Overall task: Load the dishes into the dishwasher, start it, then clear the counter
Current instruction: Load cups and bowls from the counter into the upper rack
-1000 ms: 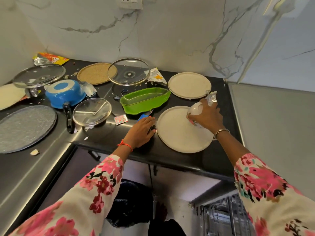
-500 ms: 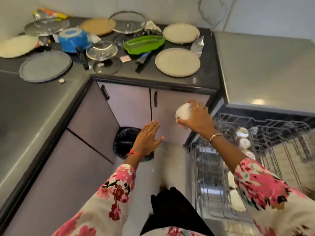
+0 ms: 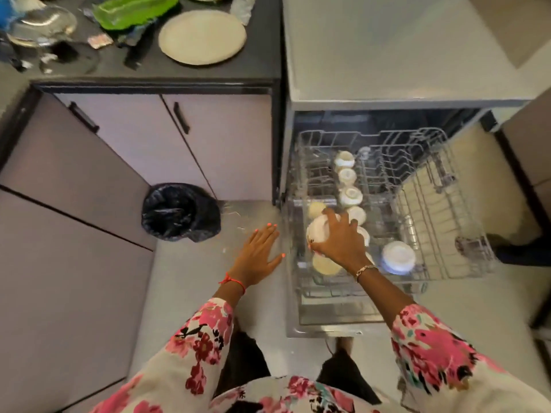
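right hand (image 3: 340, 242): fingers curled over white bowl (image 3: 316, 231), held above left side of dishwasher rack (image 3: 432, 180) | left hand (image 3: 262, 251): fingers spread, holding nothing, just left of rack | beige plate (image 3: 202, 37): on desk (image 3: 264, 58), beyond rack

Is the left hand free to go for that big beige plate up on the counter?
Probably yes. The left hand is open and empty, and the beige plate lies bare near the front edge of the counter. The hand hangs below counter height, so the arm must lift.
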The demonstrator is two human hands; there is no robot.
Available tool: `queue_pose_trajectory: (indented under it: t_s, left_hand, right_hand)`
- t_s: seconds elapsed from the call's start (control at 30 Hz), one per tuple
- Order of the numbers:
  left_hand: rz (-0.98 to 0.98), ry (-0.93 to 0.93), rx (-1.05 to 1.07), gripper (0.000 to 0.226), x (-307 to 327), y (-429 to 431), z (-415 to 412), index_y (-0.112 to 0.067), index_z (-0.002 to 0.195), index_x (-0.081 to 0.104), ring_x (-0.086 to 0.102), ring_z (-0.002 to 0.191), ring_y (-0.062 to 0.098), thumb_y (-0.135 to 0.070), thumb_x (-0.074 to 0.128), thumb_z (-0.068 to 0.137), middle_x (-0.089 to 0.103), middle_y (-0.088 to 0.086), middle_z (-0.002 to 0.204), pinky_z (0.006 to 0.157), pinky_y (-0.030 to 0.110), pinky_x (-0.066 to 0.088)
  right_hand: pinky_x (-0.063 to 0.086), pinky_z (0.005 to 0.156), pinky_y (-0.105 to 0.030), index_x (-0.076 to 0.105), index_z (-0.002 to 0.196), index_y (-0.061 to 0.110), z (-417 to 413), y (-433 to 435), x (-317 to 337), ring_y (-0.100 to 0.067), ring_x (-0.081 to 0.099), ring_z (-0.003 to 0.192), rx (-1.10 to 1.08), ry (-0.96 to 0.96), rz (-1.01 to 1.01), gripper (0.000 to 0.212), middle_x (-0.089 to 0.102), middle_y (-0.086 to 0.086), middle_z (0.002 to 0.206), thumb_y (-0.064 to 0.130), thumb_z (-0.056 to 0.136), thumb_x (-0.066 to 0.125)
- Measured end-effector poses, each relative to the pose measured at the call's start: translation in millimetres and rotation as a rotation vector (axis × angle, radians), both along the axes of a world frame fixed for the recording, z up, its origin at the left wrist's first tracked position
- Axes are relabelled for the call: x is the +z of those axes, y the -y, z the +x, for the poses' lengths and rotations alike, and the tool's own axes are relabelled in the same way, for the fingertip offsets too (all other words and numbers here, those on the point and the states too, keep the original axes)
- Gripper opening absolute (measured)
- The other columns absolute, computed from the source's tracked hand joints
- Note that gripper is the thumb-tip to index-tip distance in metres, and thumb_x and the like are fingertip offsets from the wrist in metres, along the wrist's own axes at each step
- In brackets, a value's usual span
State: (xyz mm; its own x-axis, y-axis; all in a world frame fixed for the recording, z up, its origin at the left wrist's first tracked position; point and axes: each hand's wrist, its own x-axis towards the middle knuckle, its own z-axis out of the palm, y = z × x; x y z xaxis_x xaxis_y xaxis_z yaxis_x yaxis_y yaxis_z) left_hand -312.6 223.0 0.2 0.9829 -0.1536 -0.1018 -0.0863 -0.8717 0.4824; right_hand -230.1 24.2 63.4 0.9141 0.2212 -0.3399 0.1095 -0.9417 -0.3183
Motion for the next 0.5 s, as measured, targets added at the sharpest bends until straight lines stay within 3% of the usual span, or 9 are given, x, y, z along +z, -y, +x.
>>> queue_pose_trajectory:
  t_s: [0.17,0.23,0.33,0.43,0.5]
  left_hand:
    - [-0.045,-0.059,0.031,0.074,-21.7,107.7,13.8,0.000,0.131,0.048,0.043,0.129,0.032,-0.058,0.025,0.092,0.048,0.017,0.137,0.108,0.046,0.026]
    - [-0.056,-0.019,-0.027,0.068,-33.0,147.8,16.8,-0.004,0.127,0.050,0.048,0.124,0.029,-0.055,0.020,0.095,0.053,0.017,0.132,0.103,0.045,0.037]
    - [-0.108,0.021,-0.024,0.047,-44.4,195.9,20.9,-0.006,0.127,0.045,0.038,0.126,0.023,-0.039,0.037,0.094,0.052,0.016,0.133,0.103,0.043,0.037]
    - [-0.107,-0.004,-0.014,0.051,-56.0,229.8,24.9,-0.005,0.128,0.047,0.041,0.128,0.024,-0.034,0.045,0.087,0.052,0.014,0.134,0.102,0.052,0.038]
    - [-0.114,-0.027,-0.035,0.049,-70.3,244.5,25.3,-0.006,0.129,0.047,0.047,0.125,0.027,-0.032,0.045,0.088,0.052,0.013,0.134,0.103,0.049,0.038]
  right_hand:
    - [0.039,0.094,-0.047,0.024,0.143,0.026,33.9,108.0,-22.2,-0.043,0.032,0.127,0.065,-0.028,-0.031,0.086,0.027,-0.018,0.143,0.045,0.073,0.071]
    - [0.040,0.096,-0.050,0.024,0.143,0.029,50.1,146.8,-29.6,-0.043,0.027,0.130,0.056,-0.052,-0.072,0.084,0.024,-0.018,0.146,0.044,0.075,0.070]
    - [0.040,0.096,-0.050,0.025,0.143,0.028,75.4,189.8,-45.2,-0.042,0.025,0.129,0.078,-0.030,-0.144,0.081,0.021,-0.017,0.147,0.044,0.076,0.069]
    - [0.040,0.094,-0.049,0.025,0.143,0.028,104.2,214.6,-67.9,-0.042,0.026,0.128,0.087,-0.001,-0.189,0.082,0.022,-0.017,0.146,0.046,0.076,0.069]
    - [0.042,0.091,-0.048,0.026,0.143,0.026,120.1,223.0,-85.2,-0.042,0.028,0.126,0.095,-0.009,-0.203,0.082,0.024,-0.018,0.144,0.046,0.075,0.069]
